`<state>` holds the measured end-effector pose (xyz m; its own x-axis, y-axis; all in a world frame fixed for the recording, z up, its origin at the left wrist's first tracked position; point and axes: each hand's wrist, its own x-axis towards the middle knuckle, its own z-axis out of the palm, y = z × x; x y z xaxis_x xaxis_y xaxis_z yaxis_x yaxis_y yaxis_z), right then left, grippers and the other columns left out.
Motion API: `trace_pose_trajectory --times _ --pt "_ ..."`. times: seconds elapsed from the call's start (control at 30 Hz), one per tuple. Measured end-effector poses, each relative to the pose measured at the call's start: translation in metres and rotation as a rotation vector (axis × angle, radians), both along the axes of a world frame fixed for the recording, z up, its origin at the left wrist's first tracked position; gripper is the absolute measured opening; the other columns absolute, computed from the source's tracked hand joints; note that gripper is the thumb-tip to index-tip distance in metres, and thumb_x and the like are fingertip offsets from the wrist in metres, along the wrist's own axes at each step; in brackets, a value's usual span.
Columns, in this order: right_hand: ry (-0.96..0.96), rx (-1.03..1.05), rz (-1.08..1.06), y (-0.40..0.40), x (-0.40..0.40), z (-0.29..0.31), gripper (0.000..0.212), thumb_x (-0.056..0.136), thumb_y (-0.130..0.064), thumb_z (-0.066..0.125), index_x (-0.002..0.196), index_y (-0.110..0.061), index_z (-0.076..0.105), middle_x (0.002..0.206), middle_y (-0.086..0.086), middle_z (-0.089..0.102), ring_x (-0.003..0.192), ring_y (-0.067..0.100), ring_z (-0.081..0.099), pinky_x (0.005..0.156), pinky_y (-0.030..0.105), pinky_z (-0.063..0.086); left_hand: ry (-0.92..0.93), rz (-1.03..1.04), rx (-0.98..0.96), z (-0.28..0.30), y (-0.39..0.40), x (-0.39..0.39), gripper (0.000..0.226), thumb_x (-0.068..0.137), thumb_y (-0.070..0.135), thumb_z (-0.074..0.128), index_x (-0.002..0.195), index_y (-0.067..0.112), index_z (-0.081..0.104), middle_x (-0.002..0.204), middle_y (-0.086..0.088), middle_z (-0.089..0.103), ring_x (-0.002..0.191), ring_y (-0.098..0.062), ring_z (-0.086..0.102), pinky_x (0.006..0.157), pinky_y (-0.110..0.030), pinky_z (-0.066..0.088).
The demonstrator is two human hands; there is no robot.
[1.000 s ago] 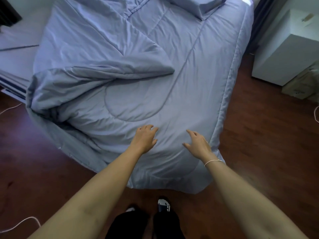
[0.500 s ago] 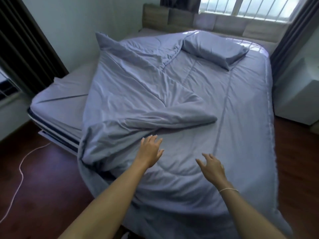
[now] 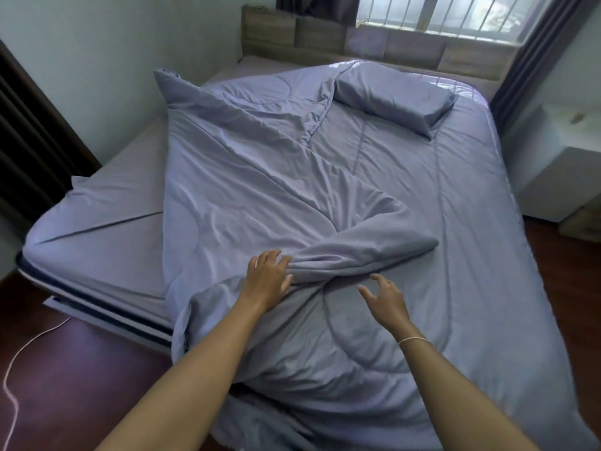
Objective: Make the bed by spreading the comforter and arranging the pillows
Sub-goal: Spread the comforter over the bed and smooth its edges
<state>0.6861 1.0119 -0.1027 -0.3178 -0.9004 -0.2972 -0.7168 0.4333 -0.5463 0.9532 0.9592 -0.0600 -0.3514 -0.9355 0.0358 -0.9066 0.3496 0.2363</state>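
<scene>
Comforter (image 3: 325,203) fold now under left hand (image 3: 267,278)

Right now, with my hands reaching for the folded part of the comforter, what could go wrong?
1. The left hand only touches the folded flap; a weak hold may slip when pulled.
2. The comforter already hangs low on the right while the left sheet lies bare, so a careless pull may leave it uneven.
3. The pillow lies on the comforter and may shift.
</scene>
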Motion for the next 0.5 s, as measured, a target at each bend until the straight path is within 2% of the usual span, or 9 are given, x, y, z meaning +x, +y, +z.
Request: trace_pose_trajectory --times 0.17,0.23,0.33,0.43,0.5 --pt "-0.193 -0.101 -0.197 -0.053 0.020 -0.002 0.052 0.085 -0.031 0.068 0.130 -0.010 0.052 0.125 0.016 0.059 0.117 0.032 0.054 0.096 0.036 0.042 -0.028 -0.106 -0.013 -0.014 -0.038 0.008 0.046 0.063 0.024 0.081 0.106 0.018 0.067 0.106 -0.010 0.068 0.095 -0.028 0.067 0.080 -0.040 0.053" --pt "-0.317 -0.112 -0.316 -0.068 0.027 -0.010 0.051 0.083 -0.025 0.070 0.129 -0.012 0.052 0.118 0.014 0.061 0.111 0.031 0.058 0.095 0.037 0.046 -0.021 -0.116 -0.014 -0.019 -0.052 0.017 0.048 0.059 0.024 0.084 0.104 0.019 0.067 0.104 -0.008 0.069 0.091 -0.027 0.068 0.078 -0.038 0.055" --pt "-0.399 -0.115 -0.448 -0.088 0.031 -0.025 0.053 0.082 -0.021 0.071 0.129 -0.014 0.050 0.118 0.013 0.061 0.109 0.032 0.060 0.097 0.044 0.047 -0.021 -0.108 0.038 -0.033 -0.072 0.035 0.050 0.059 0.025 0.085 0.105 0.020 0.067 0.101 -0.006 0.069 0.087 -0.027 0.069 0.072 -0.035 0.055" --pt "-0.483 -0.096 -0.631 -0.100 0.029 -0.042 0.064 0.075 -0.026 0.073 0.131 -0.014 0.045 0.125 0.014 0.058 0.109 0.035 0.059 0.096 0.048 0.048 -0.006 -0.114 0.172 -0.050 -0.084 0.051 0.045 0.082 0.031 0.067 0.125 0.019 0.057 0.124 -0.007 0.058 0.108 -0.031 0.059 0.086 -0.039 0.047" --pt "-0.510 -0.120 -0.761 -0.111 0.015 -0.067 0.085 0.063 -0.042 0.075 0.135 -0.015 0.039 0.132 0.014 0.054 0.114 0.036 0.056 0.093 0.051 0.050 -0.036 -0.137 0.225 -0.064 -0.098 0.062 0.048 0.090 0.036 0.056 0.134 0.022 0.048 0.135 -0.004 0.049 0.120 -0.028 0.050 0.095 -0.038 0.041"
